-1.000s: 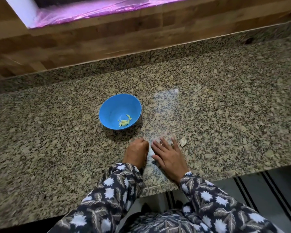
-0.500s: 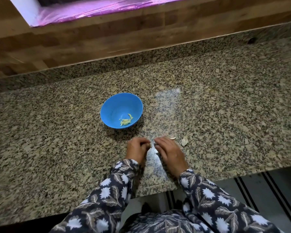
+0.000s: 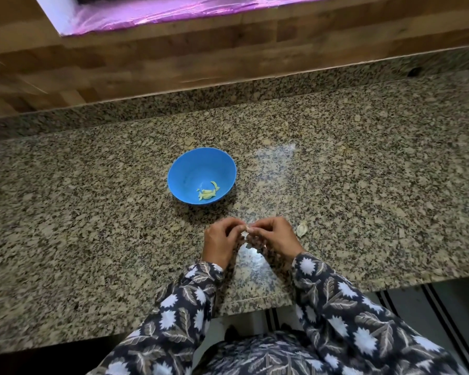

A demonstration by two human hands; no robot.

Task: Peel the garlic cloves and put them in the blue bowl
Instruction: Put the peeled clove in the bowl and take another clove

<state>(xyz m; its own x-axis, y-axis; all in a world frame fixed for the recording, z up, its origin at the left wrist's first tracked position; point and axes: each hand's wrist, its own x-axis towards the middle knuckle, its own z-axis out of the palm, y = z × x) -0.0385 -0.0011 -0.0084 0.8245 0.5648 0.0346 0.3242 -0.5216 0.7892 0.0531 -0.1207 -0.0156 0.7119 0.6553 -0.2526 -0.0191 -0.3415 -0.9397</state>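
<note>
Pinching a clove betw. curled fingers, L hand & R hand now meet over the surface; 1 s ago both lay on it. Loose skin sits just right of R hand. Farther back, bowl holds a few peeled cloves.

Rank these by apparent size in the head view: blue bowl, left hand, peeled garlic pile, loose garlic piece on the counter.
1. blue bowl
2. left hand, though nearer the camera
3. peeled garlic pile
4. loose garlic piece
</note>
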